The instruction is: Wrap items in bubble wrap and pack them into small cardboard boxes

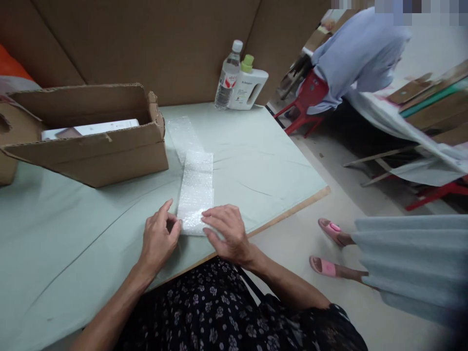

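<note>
A long strip of clear bubble wrap [197,183] lies on the pale green table cover, its near end close to the table's front edge. Beside the left edge of that near end is my left hand [160,234], thumb tip at the wrap and index finger raised apart from it. My right hand [228,231] rests its outstretched fingertips on the near right part of the wrap, the thumb spread below. Another piece of bubble wrap [183,134] lies slantwise at the strip's far end. Whether anything is inside the folded near end cannot be made out.
An open cardboard box [131,158] with a white box [109,126] inside stands left. At the back are a water bottle [228,78] and a white jug with green cap [248,87]. A person sits on a red chair [312,92]; another person's feet [331,251] are at right.
</note>
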`<act>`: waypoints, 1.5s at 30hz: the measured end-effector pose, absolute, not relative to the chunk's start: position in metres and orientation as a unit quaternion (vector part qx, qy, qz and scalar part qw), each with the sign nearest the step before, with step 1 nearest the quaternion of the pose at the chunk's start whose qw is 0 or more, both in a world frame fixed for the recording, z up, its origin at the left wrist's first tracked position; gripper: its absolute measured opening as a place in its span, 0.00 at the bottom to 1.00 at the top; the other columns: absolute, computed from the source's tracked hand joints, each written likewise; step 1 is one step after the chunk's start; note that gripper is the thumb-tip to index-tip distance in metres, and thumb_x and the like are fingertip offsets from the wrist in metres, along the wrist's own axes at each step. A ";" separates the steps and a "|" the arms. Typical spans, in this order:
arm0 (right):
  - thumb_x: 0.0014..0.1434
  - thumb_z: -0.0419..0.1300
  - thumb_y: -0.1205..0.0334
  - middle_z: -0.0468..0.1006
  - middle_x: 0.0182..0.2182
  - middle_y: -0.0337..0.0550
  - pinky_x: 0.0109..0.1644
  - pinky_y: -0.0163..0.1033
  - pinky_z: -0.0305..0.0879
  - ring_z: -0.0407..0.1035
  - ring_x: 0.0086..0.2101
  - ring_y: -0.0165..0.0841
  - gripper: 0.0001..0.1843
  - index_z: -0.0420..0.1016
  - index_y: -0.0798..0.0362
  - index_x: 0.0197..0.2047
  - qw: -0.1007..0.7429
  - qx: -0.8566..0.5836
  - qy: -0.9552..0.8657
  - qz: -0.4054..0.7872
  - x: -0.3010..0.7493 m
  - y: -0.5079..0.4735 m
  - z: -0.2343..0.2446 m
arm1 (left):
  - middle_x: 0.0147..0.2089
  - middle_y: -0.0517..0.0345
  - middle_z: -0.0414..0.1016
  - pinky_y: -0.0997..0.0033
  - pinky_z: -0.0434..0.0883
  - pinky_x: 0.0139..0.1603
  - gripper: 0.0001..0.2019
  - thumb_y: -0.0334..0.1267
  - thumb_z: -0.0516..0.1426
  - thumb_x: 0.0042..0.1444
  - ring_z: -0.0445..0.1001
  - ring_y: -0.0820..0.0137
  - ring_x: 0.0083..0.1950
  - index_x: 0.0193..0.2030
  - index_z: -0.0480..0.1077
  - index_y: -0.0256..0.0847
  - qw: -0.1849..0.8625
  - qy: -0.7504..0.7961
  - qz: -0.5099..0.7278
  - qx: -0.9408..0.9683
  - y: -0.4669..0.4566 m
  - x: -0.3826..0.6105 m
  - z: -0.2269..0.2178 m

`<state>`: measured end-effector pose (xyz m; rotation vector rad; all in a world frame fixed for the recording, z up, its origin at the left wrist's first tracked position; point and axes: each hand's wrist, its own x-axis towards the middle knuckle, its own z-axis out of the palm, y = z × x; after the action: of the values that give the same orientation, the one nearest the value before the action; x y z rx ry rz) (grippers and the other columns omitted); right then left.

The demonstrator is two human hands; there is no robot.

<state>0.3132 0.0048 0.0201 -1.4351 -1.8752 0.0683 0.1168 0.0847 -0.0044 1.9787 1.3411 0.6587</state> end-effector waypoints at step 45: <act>0.67 0.63 0.59 0.80 0.54 0.54 0.53 0.52 0.68 0.72 0.52 0.46 0.18 0.74 0.53 0.58 0.274 -0.598 -0.750 0.068 0.331 0.016 -0.003 | 0.41 0.51 0.80 0.55 0.73 0.49 0.22 0.49 0.56 0.63 0.77 0.60 0.43 0.56 0.74 0.38 0.330 0.479 0.269 0.768 0.107 0.137 0.003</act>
<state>0.3311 0.0160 -0.0032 -1.6068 -2.0182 0.1829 0.1370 0.1067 0.0026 2.0073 1.2525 0.7043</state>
